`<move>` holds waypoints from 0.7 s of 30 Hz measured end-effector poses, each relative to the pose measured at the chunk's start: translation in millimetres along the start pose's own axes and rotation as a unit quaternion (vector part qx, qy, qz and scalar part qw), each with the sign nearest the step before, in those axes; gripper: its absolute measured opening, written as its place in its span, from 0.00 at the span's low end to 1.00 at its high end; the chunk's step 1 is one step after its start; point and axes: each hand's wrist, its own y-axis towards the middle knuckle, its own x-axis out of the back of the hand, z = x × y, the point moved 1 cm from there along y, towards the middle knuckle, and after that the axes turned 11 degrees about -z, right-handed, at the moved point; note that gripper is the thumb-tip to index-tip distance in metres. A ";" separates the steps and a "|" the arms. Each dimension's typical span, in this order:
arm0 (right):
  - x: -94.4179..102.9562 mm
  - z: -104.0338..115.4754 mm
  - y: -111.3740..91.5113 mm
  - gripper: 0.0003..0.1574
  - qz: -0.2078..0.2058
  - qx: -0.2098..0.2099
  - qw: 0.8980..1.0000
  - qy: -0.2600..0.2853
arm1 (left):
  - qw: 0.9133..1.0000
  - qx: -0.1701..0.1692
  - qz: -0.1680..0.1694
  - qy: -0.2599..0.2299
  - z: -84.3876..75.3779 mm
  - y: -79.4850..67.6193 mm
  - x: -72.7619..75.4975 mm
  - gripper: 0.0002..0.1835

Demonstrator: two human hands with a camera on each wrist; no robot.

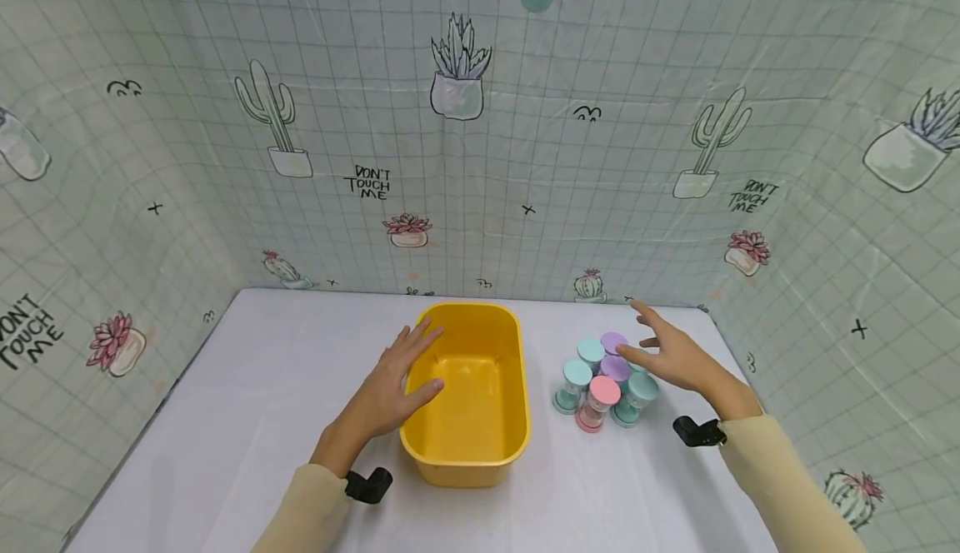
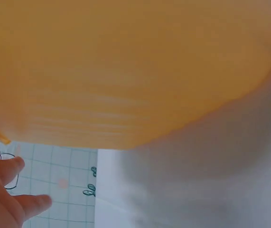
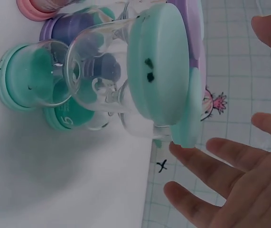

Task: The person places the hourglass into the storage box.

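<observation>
The bin [image 1: 467, 475], yellow, stands near the middle of the white tabletop [image 1: 247, 386], and the timers [image 1: 615, 368] stand upright in a tight cluster to its right. The left hand [image 1: 382, 388] is at the bin's left side, fingers spread, with the thumb and a fingertip reaching over the left rim in the head view; whether they touch it, I cannot tell. The right hand [image 1: 678, 359] is at the far right of the cluster, its fingers spread as well and pinching nothing. In the head view its thumb overlaps the purple caps at the back. In the right wrist view one fingertip comes right up to a teal cap [image 3: 186, 114]; contact is unclear. The pink timer [image 1: 600, 395] is at the cluster's near edge, well apart from the right fingers.
</observation>
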 end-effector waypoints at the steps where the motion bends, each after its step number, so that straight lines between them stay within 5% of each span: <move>1: -0.6 0.5 2.0 0.59 0.003 0.002 1.000 0.000 | 1.000 -0.001 0.003 0.001 0.6 0.3 0.3 0.39; 13: -9.9 5.6 20.8 0.48 0.035 0.025 0.999 0.016 | 0.998 -0.001 0.048 -0.031 3.0 2.3 1.3 0.39; 21: -15.3 5.5 27.4 0.38 0.052 0.042 0.998 0.022 | 0.997 0.007 0.044 -0.063 6.0 2.6 -3.3 0.38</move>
